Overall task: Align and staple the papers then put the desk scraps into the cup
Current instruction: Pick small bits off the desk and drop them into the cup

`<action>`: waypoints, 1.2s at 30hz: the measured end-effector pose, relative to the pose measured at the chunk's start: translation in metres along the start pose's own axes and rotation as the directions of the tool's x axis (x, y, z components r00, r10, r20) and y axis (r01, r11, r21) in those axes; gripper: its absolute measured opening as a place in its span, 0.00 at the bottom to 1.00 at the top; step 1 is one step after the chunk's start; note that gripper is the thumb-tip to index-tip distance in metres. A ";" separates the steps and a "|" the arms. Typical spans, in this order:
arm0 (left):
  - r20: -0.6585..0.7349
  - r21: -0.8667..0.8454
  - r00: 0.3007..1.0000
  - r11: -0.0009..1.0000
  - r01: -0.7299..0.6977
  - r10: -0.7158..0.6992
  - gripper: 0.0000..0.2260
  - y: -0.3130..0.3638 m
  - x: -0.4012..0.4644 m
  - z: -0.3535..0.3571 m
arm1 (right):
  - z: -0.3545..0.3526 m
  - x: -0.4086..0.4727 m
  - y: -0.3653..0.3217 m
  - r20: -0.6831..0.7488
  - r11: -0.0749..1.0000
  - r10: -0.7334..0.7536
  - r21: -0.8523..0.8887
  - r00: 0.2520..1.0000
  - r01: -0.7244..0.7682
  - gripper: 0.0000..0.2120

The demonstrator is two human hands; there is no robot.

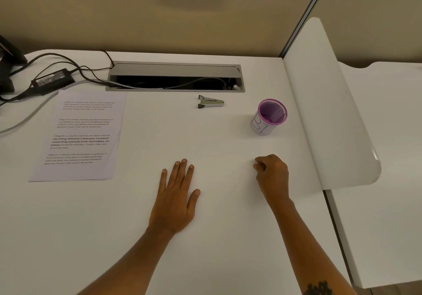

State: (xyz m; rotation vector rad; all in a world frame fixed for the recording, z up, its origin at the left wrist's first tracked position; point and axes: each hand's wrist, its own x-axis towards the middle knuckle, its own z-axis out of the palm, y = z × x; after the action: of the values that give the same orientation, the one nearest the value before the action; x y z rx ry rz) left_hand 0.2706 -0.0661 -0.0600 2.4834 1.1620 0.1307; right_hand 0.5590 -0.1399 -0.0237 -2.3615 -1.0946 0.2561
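A stack of printed papers (80, 134) lies on the white desk (217, 237) at the left. A small metal stapler (211, 101) rests on the desk near the back, in front of the cable tray. Right of it stands a purple mesh cup (269, 117) with a white paper label around it. My left hand (177, 198) lies flat on the desk, fingers straight, holding nothing. My right hand (271, 176) is curled with its fingertips together on the desk below the cup, pinching what looks like a tiny pale paper scrap (255, 163).
An open grey cable tray (175, 68) is set into the desk at the back. A black power adapter (53, 80) and cables lie at the far left. A white curved divider (331, 111) bounds the desk on the right. A beige partition stands behind.
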 end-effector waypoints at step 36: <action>-0.001 0.016 1.000 1.000 0.001 -0.001 0.30 0.001 0.000 -0.001 | -0.024 0.070 0.008 0.490 0.747 -0.573 -0.018 0.657 0.665 0.11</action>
State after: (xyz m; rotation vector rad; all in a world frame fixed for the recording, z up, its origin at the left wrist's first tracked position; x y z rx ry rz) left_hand 0.2713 -0.0663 -0.0591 2.4966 1.1691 0.1236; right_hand 0.6196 -0.1007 -0.0045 -1.9482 -2.1850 0.4786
